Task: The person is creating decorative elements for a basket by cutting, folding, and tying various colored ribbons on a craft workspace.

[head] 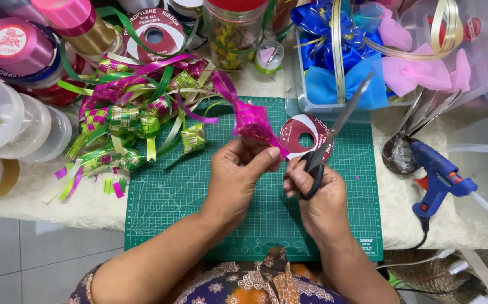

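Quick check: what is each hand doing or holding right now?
Left hand: closed, pinching a woven magenta ribbon piece above the green cutting mat.
Right hand: closed around the black handles of grey-bladed scissors, blades pointing up and away.

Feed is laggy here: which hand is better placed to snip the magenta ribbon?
Right. The right hand already grips the scissors, blades up beside the ribbon. The left hand is busy pinching that ribbon's lower end.

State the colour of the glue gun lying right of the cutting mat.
Blue, with an orange trigger; the glue gun shows in the head view.
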